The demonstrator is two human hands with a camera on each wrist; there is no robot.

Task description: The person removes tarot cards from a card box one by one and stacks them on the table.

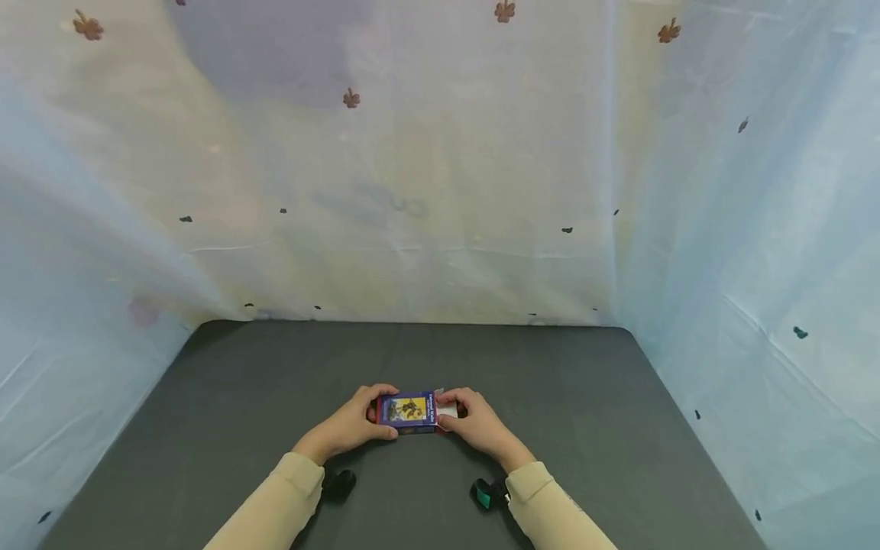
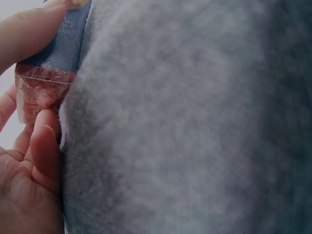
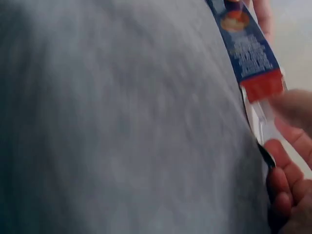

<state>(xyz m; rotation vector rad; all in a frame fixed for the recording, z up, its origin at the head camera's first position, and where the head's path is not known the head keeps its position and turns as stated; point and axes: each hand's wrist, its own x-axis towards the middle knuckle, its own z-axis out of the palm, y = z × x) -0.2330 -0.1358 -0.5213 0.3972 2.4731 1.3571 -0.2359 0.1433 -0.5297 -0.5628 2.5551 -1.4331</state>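
A small blue and red cardboard box (image 1: pixel 404 411) with a yellow picture on its top lies low over the dark tabletop. My left hand (image 1: pixel 351 422) grips its left end, thumb on the near side and fingers on the far side. The left wrist view shows that end as red and shiny, with the thumb on the blue side (image 2: pixel 66 44). A white piece (image 1: pixel 448 410) sticks out of the right end, between the thumb and fingers of my right hand (image 1: pixel 483 428). In the right wrist view the box's printed side (image 3: pixel 251 56) ends in a red edge.
The dark grey tabletop (image 1: pixel 536 374) has rounded far corners. Pale sheeting with leaf-shaped marks (image 1: pixel 447 176) hangs behind it and along both sides. Dark wrist devices (image 1: pixel 483 495) sit under both forearms, close to the table.
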